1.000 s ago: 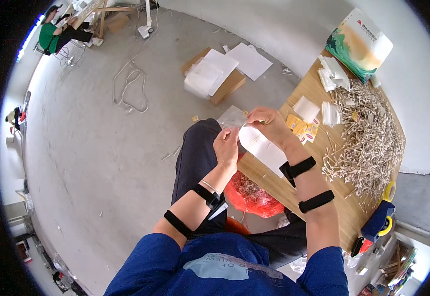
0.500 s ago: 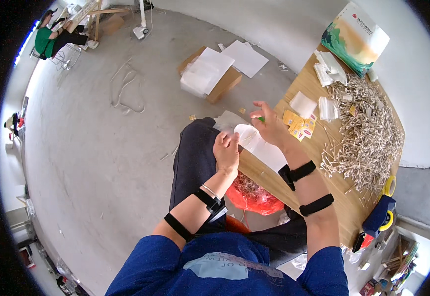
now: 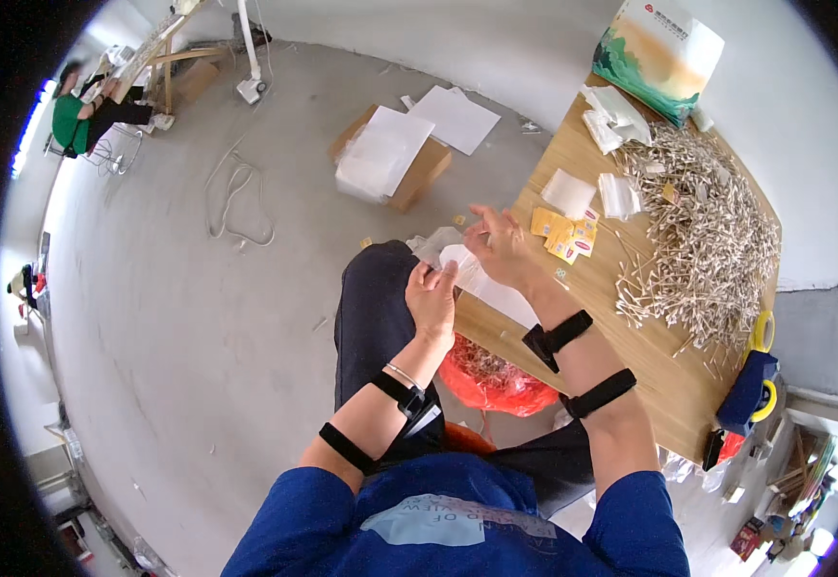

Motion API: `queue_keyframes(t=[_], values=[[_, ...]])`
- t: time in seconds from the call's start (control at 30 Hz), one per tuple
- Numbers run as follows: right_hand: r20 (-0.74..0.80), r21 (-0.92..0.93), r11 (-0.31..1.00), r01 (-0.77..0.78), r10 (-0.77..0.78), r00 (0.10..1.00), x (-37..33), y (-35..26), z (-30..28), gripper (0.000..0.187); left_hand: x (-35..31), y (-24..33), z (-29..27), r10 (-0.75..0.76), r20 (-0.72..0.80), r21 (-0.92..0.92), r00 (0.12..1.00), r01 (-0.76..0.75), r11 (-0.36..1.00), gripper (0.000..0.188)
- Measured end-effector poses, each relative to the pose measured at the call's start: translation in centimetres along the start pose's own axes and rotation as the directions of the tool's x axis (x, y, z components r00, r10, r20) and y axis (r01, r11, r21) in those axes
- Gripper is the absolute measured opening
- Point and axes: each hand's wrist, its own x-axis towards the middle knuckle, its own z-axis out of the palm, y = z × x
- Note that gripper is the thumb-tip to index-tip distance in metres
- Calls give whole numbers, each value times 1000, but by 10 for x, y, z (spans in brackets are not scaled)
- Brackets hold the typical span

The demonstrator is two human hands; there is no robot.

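Note:
My left hand is closed, thumb and fingertips pinching a small clear plastic bag above the table's near-left corner. Just right of it, my right hand is bent toward the bag with curled fingers. What those fingers hold, if anything, is too small to make out. Below both hands a white sheet of paper lies along the table edge, partly covered by the right hand. Beyond the right wrist are yellow printed packets and a stack of clear bags.
A large heap of cotton swabs covers the table's right side. A tape dispenser stands at its near-right edge, a printed box at the back. Below hangs a red bag of swabs. A cardboard box sits on the floor.
The clear bag now shows raised at my left fingertips. My right hand has moved slightly left and closer to it; the green piece at its fingers no longer shows. The view has shifted slightly.

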Motion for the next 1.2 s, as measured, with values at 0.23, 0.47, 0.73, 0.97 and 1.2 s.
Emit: queue_keyframes(t=[0.23, 0.47, 0.73, 0.97, 1.2], values=[[83, -73, 996, -57, 63, 995, -2, -5, 5, 46, -12, -5, 2, -19, -60, -7, 998, 19, 1000, 38], [102, -49, 995, -83, 88, 991, -6, 2, -4, 43, -18, 10, 14, 21, -48, 29, 999, -20, 999, 24], [-184, -129, 992, -1, -23, 983, -30, -1, 3, 36, -6, 2, 0, 115, 66, 346, 991, -131, 929, 52], [-584, -451, 683, -575, 262, 768, -142, 24, -92, 72, -27, -3, 5, 684, 355, 721, 637, -653, 234, 75], [-675, -375, 678, -633, 268, 687, -198, 74, -131, 73, -49, -23, 45, 180, 948, 275, 262, -960, -50, 66]])
